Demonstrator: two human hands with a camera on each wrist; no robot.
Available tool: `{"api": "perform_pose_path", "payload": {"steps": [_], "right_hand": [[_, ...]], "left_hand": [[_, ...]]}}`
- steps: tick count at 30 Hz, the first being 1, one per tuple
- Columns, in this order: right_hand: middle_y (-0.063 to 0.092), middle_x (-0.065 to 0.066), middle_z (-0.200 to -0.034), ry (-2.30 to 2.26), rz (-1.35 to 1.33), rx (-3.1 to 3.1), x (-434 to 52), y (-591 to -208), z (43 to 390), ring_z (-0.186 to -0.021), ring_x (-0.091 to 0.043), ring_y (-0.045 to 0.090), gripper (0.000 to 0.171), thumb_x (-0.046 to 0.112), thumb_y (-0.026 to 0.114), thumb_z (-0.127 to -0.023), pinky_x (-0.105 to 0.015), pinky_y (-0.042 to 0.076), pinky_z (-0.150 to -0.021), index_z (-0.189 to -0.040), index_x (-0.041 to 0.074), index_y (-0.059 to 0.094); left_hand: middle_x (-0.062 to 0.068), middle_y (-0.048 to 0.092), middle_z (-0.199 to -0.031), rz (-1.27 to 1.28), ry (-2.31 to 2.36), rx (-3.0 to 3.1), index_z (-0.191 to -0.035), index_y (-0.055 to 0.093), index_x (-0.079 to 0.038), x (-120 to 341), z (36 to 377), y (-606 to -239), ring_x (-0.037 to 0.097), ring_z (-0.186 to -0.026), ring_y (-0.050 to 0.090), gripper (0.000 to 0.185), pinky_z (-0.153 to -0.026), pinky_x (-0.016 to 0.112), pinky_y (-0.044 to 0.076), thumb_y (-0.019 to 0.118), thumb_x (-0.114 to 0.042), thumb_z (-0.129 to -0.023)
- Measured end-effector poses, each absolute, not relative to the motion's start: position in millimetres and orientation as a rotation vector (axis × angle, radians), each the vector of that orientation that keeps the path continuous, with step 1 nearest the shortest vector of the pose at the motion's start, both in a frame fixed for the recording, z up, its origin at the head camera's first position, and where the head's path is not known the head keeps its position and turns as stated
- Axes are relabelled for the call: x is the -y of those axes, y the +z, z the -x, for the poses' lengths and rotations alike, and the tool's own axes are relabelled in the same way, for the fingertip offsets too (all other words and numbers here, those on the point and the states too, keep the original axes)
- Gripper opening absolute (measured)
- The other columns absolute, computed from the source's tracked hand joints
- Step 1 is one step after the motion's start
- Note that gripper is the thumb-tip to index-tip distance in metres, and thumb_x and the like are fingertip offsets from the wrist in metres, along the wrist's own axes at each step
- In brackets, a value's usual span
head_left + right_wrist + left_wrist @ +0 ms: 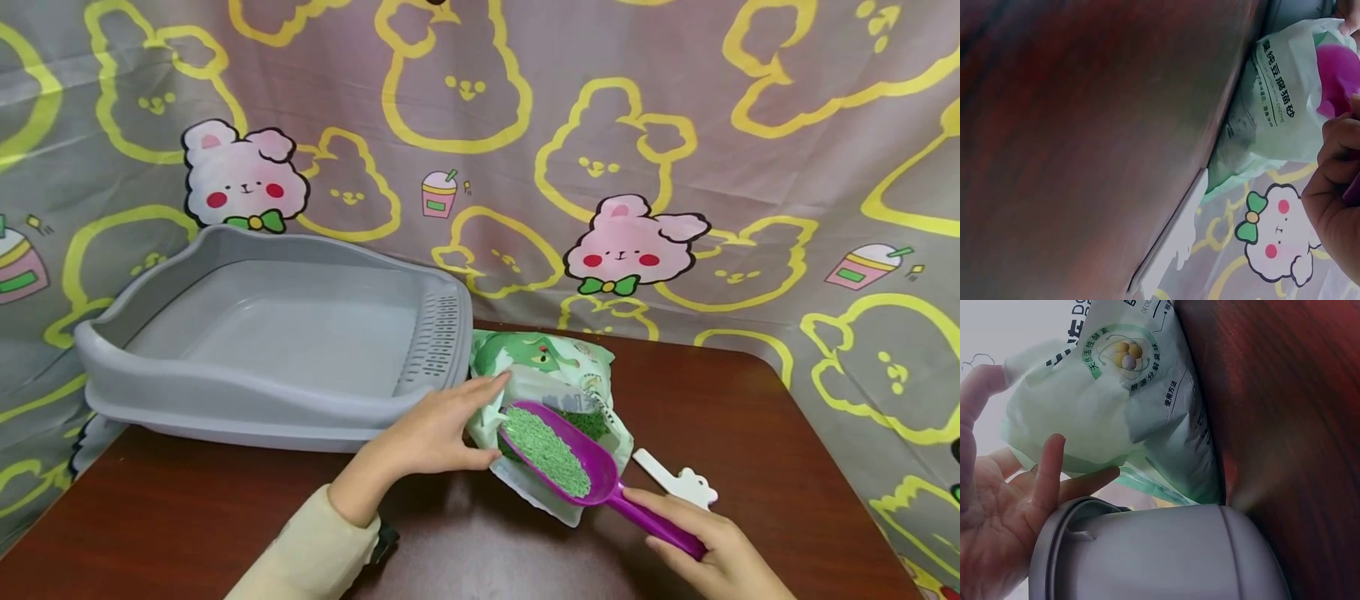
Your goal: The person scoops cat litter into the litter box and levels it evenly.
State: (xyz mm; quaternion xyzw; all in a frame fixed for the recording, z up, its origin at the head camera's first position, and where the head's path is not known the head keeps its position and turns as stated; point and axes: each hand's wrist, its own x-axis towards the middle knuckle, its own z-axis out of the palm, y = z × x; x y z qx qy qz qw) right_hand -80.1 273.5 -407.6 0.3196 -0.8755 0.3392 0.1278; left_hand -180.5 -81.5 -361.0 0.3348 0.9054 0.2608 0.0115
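Four o'clock from my spread, empty left hand (431, 437), my right (716, 546) gripped a purple plastic scoop (602, 473).
Tilting risked spilling green pellets (547, 450).

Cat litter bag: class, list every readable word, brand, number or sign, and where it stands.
"使用方法": cat litter bag, left wrist view.
"活性酵素": same bag, by its round emblem.
"分解臭味": by the same emblem.
"纯豆腐猫砂": same bag, right wrist view.
Other printing on it is cut off, too small or blurred.
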Motion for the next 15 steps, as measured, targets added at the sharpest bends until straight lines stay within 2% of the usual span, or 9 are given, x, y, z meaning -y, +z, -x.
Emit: {"api": "perform_pose_path", "payload": {"steps": [8,15], "right_hand": [[0.071,0.007,-0.117,1.014,-0.985,2.488,-275.1,-402.1,79.6,-0.085,-0.001,0.058,0.065,-0.010,0.079,-0.071,-0.010,0.045,-0.064,-0.131,0.011,0.064],[0.069,0.013,-0.120,0.965,-0.944,2.524,-276.7,-397.2,76.2,-0.085,0.002,0.059,0.064,-0.009,0.080,-0.072,-0.011,0.047,-0.066,-0.130,0.012,0.065]], "left_hand": [[0.007,0.038,-0.159,-1.036,0.820,-2.824,-0.160,0.022,-0.022,81.8,181.1,-361.0,0.028,-0.131,0.054,0.097,-0.109,0.057,0.041,0.074,-0.042,-0.081],[0.007,0.039,-0.159,-1.041,0.818,-2.814,-0.160,0.021,-0.022,81.3,182.0,-361.2,0.026,-0.127,0.057,0.096,-0.108,0.055,0.042,0.074,-0.042,-0.082]]}}
